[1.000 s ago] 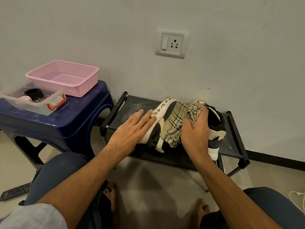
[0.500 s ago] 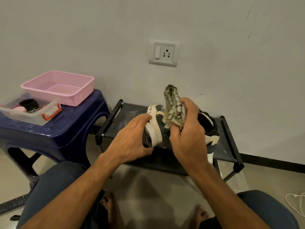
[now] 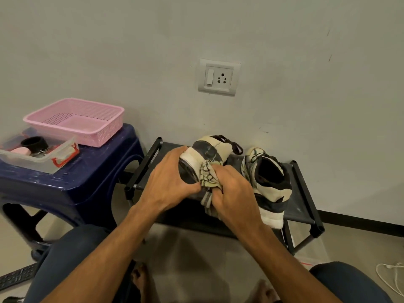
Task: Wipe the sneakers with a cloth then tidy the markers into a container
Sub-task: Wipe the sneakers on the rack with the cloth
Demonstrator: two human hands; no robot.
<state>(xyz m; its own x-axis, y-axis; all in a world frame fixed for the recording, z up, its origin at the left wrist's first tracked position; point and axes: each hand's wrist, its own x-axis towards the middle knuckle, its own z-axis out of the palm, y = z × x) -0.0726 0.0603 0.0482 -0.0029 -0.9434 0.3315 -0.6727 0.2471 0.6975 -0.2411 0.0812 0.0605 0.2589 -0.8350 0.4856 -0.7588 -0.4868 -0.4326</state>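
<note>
Now we wipe: our left hand grips the tipped sneaker; our right hand clutches the cloth; next, probably, the other sneaker.

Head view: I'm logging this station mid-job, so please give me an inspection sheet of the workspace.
Surface: low black rack, pale smudges on top.
Job's things: tipped sneaker, sole towards the camera, cloth against its edge; second sneaker upright on the rack, to its right; markers not made out; pink basket and clear container on the blue stool.
Clutter: small black and pink items in the clear container; dark keyed device on the floor.
Grippers: left hand grips the tipped sneaker; right hand grips the cloth.
Cables: white cable on the floor.
Surroundings: wall socket above the rack.
</note>
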